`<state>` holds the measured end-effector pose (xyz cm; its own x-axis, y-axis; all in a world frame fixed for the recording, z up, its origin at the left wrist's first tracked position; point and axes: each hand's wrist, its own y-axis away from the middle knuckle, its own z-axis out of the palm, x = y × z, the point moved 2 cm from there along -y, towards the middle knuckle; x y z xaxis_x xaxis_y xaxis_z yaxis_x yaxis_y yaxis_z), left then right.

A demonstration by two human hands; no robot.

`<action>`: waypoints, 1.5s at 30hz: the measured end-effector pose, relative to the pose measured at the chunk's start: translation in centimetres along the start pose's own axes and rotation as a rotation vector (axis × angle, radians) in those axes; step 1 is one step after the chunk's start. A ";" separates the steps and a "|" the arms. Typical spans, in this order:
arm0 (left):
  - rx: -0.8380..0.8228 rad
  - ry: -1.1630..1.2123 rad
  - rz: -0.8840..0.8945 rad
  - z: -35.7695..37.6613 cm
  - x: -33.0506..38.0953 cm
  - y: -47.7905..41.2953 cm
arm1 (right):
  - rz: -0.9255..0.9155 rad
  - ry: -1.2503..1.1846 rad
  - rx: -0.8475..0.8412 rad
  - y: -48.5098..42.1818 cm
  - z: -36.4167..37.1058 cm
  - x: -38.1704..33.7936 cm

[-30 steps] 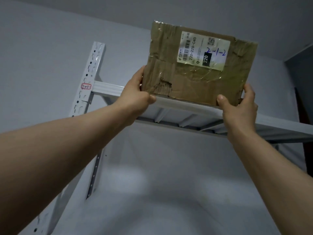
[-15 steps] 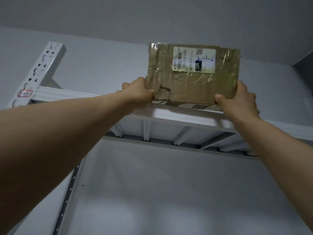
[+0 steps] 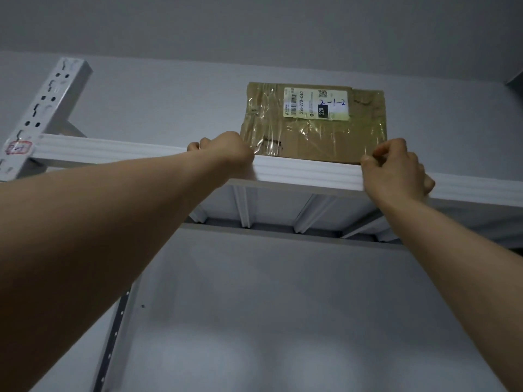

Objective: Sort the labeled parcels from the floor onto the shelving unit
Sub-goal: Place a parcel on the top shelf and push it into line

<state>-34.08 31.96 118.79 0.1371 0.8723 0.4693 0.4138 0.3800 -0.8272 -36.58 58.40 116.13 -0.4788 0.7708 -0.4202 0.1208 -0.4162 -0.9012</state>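
A flat brown cardboard parcel [image 3: 312,137], wrapped in clear tape, stands upright on the top shelf [image 3: 113,151] of the white metal shelving unit. Its white label [image 3: 315,103] has "2-1-2" written on it in blue. My left hand [image 3: 226,151] grips the parcel's lower left corner with curled fingers, right at the shelf's front beam. At the lower right corner my right hand [image 3: 396,168] pinches the parcel, with its thumb against the edge. The parcel's bottom edge is hidden behind the beam.
A perforated white upright post [image 3: 48,108] rises at the left and carries a small red-framed tag [image 3: 18,148]. The shelf's ribbed underside [image 3: 271,205] is overhead. A grey wall and ceiling lie behind. A lower slotted rail [image 3: 113,332] runs down at the left.
Both hands have pushed the parcel up and back onto the top shelf. It now stands behind the front beam, and my fingers have curled tighter at its lower corners.
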 end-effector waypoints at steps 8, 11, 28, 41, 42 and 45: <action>0.282 -0.097 0.452 -0.4 -2.0 3.9 | -0.199 -0.100 0.056 5.4 -0.1 -4.5; 0.410 -0.228 0.729 -1.9 -3.6 6.8 | -0.252 -0.180 0.011 9.2 0.2 -7.9; -0.060 -0.519 0.766 -17.1 -27.7 25.7 | -0.143 -0.181 -0.506 39.4 -5.6 -21.6; -0.895 -0.470 -0.017 -19.9 -56.7 57.8 | 0.266 0.009 -1.354 79.5 -12.2 -17.1; -0.914 -0.455 -0.115 -19.7 -58.2 59.8 | 0.295 0.021 -1.450 82.3 -12.5 -16.7; -0.994 -0.412 -0.412 -18.6 -62.2 65.3 | 0.429 0.074 -1.741 90.5 -13.5 -14.7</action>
<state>1.14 -3.20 41.29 -0.4021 0.8420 0.3597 0.9105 0.4091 0.0604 -6.84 15.92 39.35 -0.1407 0.7945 -0.5908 0.9206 0.3245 0.2171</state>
